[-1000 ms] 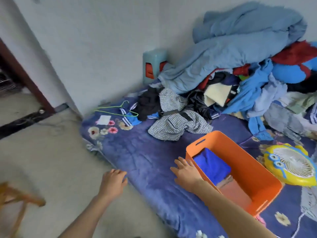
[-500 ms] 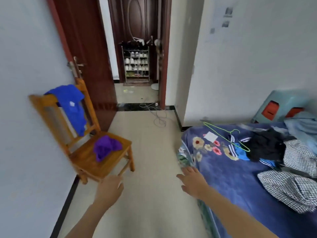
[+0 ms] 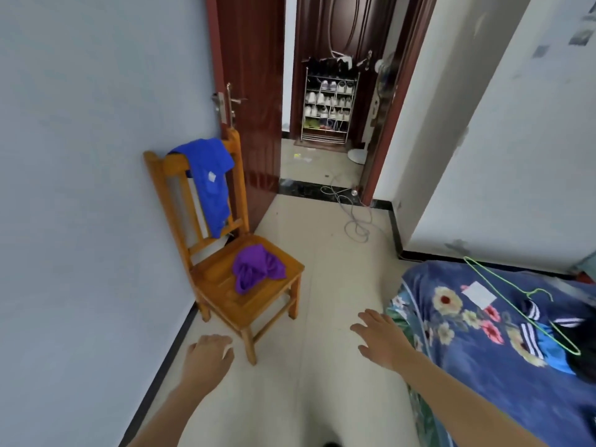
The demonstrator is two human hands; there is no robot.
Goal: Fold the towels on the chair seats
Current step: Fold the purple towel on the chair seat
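Purple towel (image 3: 256,269) lies crumpled on the chair seat (image 3: 222,298), ahead of our left hand (image 3: 208,356) and up to the left of our right hand (image 3: 380,340), well apart from both. In the head view both hands are empty, the left loosely curled and the right with fingers spread. We judge that pulling one corner alone could drag the heap off the seat's edge onto the floor. A blue towel (image 3: 209,182) hangs over the backrest (image 3: 174,162) beyond it, and a careless reach that knocks the chair could bring it sliding down.
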